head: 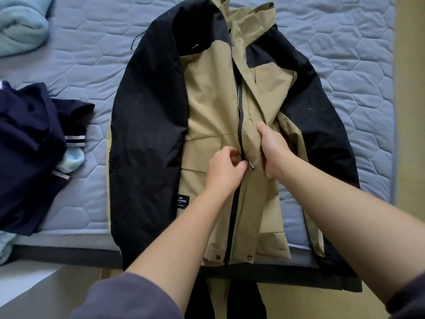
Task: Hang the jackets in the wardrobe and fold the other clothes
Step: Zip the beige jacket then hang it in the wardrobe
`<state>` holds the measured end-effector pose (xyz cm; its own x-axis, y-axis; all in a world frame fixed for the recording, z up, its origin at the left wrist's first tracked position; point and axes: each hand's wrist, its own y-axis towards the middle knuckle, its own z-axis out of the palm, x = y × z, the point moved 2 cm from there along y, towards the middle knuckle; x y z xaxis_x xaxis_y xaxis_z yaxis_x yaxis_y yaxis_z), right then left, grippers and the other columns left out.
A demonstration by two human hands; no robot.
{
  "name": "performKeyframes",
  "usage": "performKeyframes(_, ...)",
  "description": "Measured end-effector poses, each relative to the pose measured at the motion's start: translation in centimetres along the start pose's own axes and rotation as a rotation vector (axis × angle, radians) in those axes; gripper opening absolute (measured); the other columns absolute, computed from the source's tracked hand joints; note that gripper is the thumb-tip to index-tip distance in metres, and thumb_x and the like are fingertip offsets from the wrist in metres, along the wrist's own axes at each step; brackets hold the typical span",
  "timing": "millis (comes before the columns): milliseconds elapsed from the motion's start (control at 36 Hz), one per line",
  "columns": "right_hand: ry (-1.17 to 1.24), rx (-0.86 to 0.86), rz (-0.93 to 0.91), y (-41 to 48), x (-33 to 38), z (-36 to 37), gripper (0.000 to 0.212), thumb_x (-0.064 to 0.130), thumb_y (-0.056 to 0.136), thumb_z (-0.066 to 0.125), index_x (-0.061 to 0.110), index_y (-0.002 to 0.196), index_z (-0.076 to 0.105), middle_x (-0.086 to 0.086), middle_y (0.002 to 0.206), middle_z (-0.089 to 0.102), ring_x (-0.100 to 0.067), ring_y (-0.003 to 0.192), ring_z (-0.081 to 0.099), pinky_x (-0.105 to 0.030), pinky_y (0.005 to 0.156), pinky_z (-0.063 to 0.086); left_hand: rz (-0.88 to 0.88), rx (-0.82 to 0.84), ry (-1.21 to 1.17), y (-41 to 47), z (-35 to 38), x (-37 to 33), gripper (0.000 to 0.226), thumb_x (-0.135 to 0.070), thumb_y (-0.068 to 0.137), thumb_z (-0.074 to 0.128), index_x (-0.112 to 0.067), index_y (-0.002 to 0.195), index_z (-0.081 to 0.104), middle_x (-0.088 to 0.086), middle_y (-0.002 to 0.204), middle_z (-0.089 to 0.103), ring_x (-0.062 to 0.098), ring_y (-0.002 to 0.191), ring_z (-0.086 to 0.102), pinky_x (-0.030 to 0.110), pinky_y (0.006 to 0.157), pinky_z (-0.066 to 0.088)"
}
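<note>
Big quilted blue mattress [92, 65] fills the scene, and spread across it, front up, lies the tan and black jacket [207, 107], hood end away from the person, hem hanging just over the near edge of the bed. Black sleeves lie along either side of the tan body. Off to the left a crumpled navy garment [27, 153] with striped cuffs sits on the mattress, well apart from the jacket's front but close to its left sleeve, and a pale blue piece [71, 161] pokes out from under it. Up in the far left corner there's a rolled light blue blanket [18, 28].

Both bare forearms reach in over the jacket. The right hand [273, 150] is closed on a bunch of tan fabric just right of the zip, thumb on top, gripping the front panel. The left hand [224, 168] is curled beside the zip line, finger and thumb pinching at the zipper pull [251, 166]. Zip looks joined below the pull and apart above it. A small black label [182, 201] sits low on the jacket front, near the left sleeve
</note>
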<state>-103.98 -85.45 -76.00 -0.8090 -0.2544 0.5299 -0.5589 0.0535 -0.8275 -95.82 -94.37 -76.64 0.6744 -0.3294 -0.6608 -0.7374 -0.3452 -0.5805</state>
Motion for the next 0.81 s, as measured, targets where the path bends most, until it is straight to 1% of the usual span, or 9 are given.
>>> performKeyframes(111,0.051,0.084,-0.005,-0.4,-0.4,-0.2,0.042,0.039,0.098,0.046,0.008,0.122,0.060,-0.009,0.109,0.068,-0.024,0.102,0.064,-0.035,0.088,0.052,-0.054,0.058,-0.054,-0.6,0.9,1.3,0.040,-0.025,0.089,0.061,-0.014,0.127,0.054,0.001,0.119,0.059,0.014,0.107,0.055,0.019,0.089,0.038)
performKeyframes(194,0.069,0.092,-0.024,-0.5,-0.6,-0.4,0.037,0.037,0.099,0.045,0.008,0.114,0.063,-0.006,0.100,0.070,-0.019,0.094,0.066,-0.029,0.073,0.052,-0.090,0.076,-0.062,-0.8,1.6,2.2,0.048,-0.031,0.088,0.062,-0.013,0.131,0.050,0.002,0.125,0.052,0.016,0.112,0.053,0.023,0.094,0.039)
performKeyframes(250,0.107,0.103,0.012,-0.6,-0.9,-0.6,0.034,0.036,0.099,0.046,0.009,0.106,0.065,-0.006,0.095,0.071,-0.018,0.089,0.067,-0.030,0.070,0.053,-0.112,0.060,-0.073,-0.9,2.0,2.5,0.045,-0.031,0.088,0.063,-0.013,0.128,0.051,0.002,0.124,0.053,0.016,0.111,0.053,0.023,0.091,0.039)
performKeyframes(389,0.276,0.167,0.085,-0.9,-1.4,-0.5,0.035,0.033,0.101,0.045,0.003,0.108,0.063,-0.010,0.101,0.070,-0.019,0.090,0.068,-0.029,0.077,0.056,-0.122,-0.084,-0.066,-0.8,1.7,2.7,0.024,-0.024,0.087,0.065,-0.016,0.109,0.060,0.000,0.104,0.065,0.019,0.099,0.058,0.025,0.083,0.043)
performKeyframes(472,0.086,0.056,0.032,-0.4,-1.3,-0.8,0.038,0.037,0.100,0.043,0.007,0.116,0.059,-0.009,0.109,0.067,-0.024,0.101,0.063,-0.037,0.089,0.052,-0.082,-0.108,-0.108,-1.3,1.2,3.0,0.013,-0.023,0.082,0.070,-0.020,0.084,0.058,-0.008,0.077,0.059,0.015,0.078,0.056,0.024,0.074,0.045)
performKeyframes(556,-0.358,-0.195,-0.283,-0.4,-1.1,-1.5,0.026,0.031,0.097,0.047,0.012,0.113,0.052,-0.001,0.108,0.058,-0.020,0.102,0.056,-0.030,0.082,0.044,-0.069,-0.130,-0.136,-2.0,0.8,3.3,0.030,-0.026,0.079,0.074,-0.024,0.069,0.046,-0.011,0.067,0.052,0.006,0.064,0.048,0.011,0.058,0.036)
performKeyframes(639,-0.603,-0.330,-0.738,-2.8,-0.7,-1.7,0.027,0.025,0.090,0.058,0.013,0.112,0.049,0.003,0.106,0.048,-0.013,0.097,0.048,-0.030,0.084,0.041,-0.057,-0.179,-0.168,-2.5,0.4,3.6,0.037,-0.028,0.077,0.077,-0.023,0.066,0.042,-0.010,0.063,0.047,0.007,0.060,0.043,0.015,0.054,0.033)
performKeyframes(722,-0.920,-0.265,-1.066,-4.8,-1.2,-1.1,0.018,0.031,0.087,0.061,0.015,0.096,0.058,0.001,0.095,0.049,-0.017,0.091,0.048,-0.033,0.079,0.035,-0.035,-0.191,-0.184,-2.6,0.1,3.5,0.040,-0.028,0.075,0.079,-0.022,0.064,0.040,-0.010,0.060,0.044,0.006,0.056,0.039,0.017,0.053,0.031)
performKeyframes(806,-1.127,-0.141,-1.146,-4.9,-2.0,-0.6,0.021,0.037,0.082,0.066,0.016,0.081,0.064,-0.001,0.089,0.050,-0.021,0.089,0.049,-0.034,0.070,0.034,-0.016,-0.183,-0.188,-2.7,-0.2,3.4,0.040,-0.026,0.075,0.079,-0.022,0.063,0.040,-0.010,0.059,0.044,0.006,0.054,0.037,0.018,0.052,0.032)
